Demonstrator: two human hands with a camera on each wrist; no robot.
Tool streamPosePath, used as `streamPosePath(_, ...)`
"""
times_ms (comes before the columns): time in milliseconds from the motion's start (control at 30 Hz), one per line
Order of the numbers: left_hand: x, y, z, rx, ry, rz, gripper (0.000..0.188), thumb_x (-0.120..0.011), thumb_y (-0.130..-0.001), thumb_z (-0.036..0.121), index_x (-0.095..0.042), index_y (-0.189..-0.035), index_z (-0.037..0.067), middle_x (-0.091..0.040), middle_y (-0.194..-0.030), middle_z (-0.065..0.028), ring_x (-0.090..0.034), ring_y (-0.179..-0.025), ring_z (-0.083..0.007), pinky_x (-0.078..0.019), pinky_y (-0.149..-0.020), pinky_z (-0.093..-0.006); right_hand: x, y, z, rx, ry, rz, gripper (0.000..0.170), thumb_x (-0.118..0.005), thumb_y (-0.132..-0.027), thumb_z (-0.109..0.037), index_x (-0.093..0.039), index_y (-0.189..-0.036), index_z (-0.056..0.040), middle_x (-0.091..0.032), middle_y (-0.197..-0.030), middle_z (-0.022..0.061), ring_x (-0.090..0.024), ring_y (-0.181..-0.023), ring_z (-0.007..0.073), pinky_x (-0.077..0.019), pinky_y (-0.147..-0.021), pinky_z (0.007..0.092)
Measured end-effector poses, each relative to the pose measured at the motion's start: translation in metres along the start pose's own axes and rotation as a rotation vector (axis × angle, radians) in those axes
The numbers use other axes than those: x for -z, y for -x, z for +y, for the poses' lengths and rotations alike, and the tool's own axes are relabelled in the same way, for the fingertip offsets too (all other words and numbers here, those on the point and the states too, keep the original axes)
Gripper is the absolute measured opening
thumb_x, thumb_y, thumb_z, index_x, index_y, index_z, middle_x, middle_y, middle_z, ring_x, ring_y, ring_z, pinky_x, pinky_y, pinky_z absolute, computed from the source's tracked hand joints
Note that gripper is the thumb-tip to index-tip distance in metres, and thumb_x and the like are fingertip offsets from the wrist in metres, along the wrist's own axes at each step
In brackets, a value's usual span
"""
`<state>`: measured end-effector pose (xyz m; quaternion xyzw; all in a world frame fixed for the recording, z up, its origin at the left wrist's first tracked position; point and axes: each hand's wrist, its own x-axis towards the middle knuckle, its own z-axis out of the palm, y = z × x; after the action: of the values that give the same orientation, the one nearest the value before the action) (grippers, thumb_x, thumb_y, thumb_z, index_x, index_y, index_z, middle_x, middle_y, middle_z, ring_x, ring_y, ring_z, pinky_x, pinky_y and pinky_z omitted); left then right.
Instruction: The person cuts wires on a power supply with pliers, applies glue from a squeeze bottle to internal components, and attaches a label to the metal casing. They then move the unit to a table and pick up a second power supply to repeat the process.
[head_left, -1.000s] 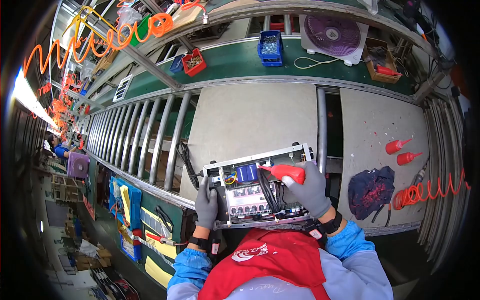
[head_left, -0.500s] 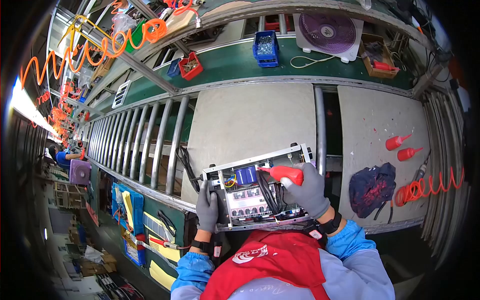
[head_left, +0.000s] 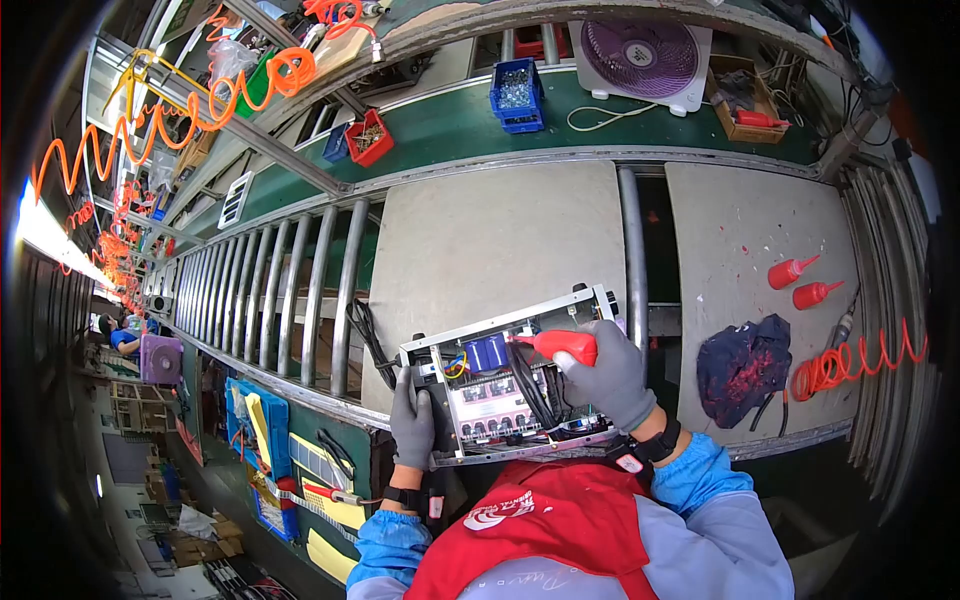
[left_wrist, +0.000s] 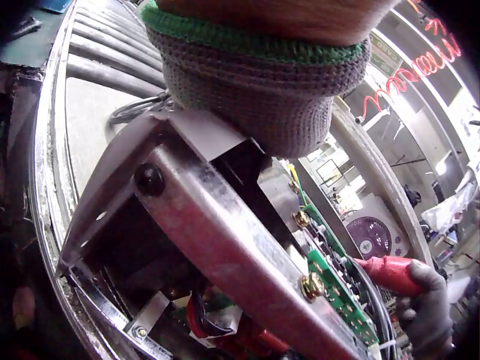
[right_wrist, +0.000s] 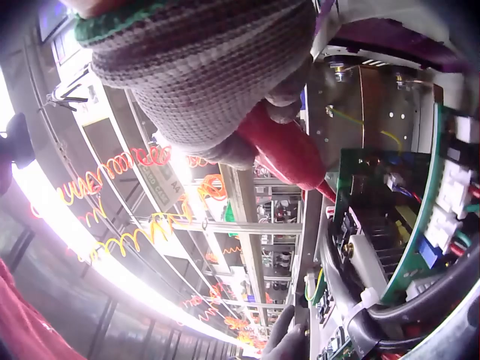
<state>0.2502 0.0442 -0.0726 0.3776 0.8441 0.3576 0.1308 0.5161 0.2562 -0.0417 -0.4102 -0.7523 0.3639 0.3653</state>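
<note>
1. As far as we can judge, the work is well along but unfinished: in the metal chassis (head_left: 503,320), the blue cylindrical components (head_left: 487,352), circuit boards and black cables (head_left: 530,382) are already in, while the top has no cover on.
2. The chassis lies at the near edge of a pale, flat panel (head_left: 500,230).
3. Our right hand (head_left: 612,375) has its grip curled round a red squeeze bottle (head_left: 566,345), its nozzle reaching in over the chassis's far side. We cannot tell whether anything is coming out.
4. Our left hand (head_left: 411,425) rests against the chassis's left end, its grip open, fingers fairly straight.
5. The chassis is a shallow oblong of smooth, shiny sheet metal, with brass-coloured screws (left_wrist: 313,285) beside a green board. Our gloves are grey ribbed knit; the bottle is rounded, tapering to a thin tip.
6. Well right of the chassis lie two more red bottles (head_left: 788,272) (head_left: 815,294) and a crumpled dark cloth (head_left: 740,365), speckled red.
</note>
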Motion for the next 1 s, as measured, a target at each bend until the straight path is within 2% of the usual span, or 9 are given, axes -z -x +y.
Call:
streamPosePath(333,-0.001,0.001,-0.001,0.018,0.002,0.004,0.054,-0.052,-0.098,0.013,-0.043,-0.148,-0.004,-0.052,-0.146,-0.0251,-0.05,-0.139,-0.0334,-0.0375,-0.115,-0.0386,-0.006,0.0,0.005,-0.022,-0.005,-0.033,0.041,-0.083,-0.078,-0.03,-0.064,-0.106,-0.006,-0.068,-0.09,0.0147,-0.069,-0.082,0.0349,-0.055,-0.071,0.0435)
streamPosePath(533,0.0,0.001,0.004,0.0,0.015,0.005,0.054,-0.052,-0.098,0.012,-0.043,-0.148,-0.004,-0.054,-0.145,-0.0246,-0.051,-0.137,-0.0326,-0.0387,-0.114,-0.038,-0.004,0.0,0.001,0.035,-0.003,-0.021,0.041,-0.083,-0.078,-0.028,-0.064,-0.106,-0.0049,-0.068,-0.09,0.0157,-0.069,-0.083,0.035,-0.0549,-0.072,0.0433)
streamPosePath(633,0.0,0.001,0.0,-0.024,0.006,0.019,0.053,-0.053,-0.097,0.012,-0.043,-0.148,-0.004,-0.054,-0.145,-0.0245,-0.052,-0.137,-0.0327,-0.0394,-0.113,-0.0382,0.0,0.003,0.004,-0.116,-0.108,-0.026,0.042,-0.083,-0.078,-0.027,-0.064,-0.107,-0.0035,-0.067,-0.092,0.0161,-0.069,-0.083,0.0343,-0.055,-0.073,0.0429)
streamPosePath(733,-0.001,0.001,-0.004,-0.044,-0.007,0.03,0.053,-0.054,-0.097,0.012,-0.044,-0.147,-0.003,-0.054,-0.145,-0.024,-0.052,-0.136,-0.0325,-0.0402,-0.113,-0.0385,0.016,-0.002,0.002,-0.152,-0.187,-0.02,0.044,-0.084,-0.078,-0.027,-0.064,-0.108,-0.0021,-0.067,-0.094,0.0166,-0.069,-0.084,0.0339,-0.0552,-0.073,0.0421)
streamPosePath(833,-0.001,0.001,-0.004,-0.044,0.001,0.035,0.053,-0.055,-0.097,0.013,-0.045,-0.147,-0.003,-0.055,-0.145,-0.0235,-0.053,-0.135,-0.0326,-0.0412,-0.112,-0.0388,0.02,-0.003,0.004,0.015,0.026,0.03,0.044,-0.084,-0.077,-0.027,-0.064,-0.107,-0.0018,-0.067,-0.094,0.017,-0.069,-0.083,0.0337,-0.0556,-0.074,0.0411)
streamPosePath(1000,-0.001,0.0,-0.009,-0.056,0.018,0.04,0.054,-0.055,-0.096,0.013,-0.045,-0.147,-0.002,-0.055,-0.144,-0.0229,-0.054,-0.134,-0.0331,-0.0422,-0.111,-0.0389,0.018,-0.003,-0.002,0.092,0.071,0.022,0.044,-0.083,-0.077,-0.027,-0.063,-0.107,-0.0021,-0.067,-0.094,0.0161,-0.069,-0.082,0.0338,-0.0561,-0.071,0.041)
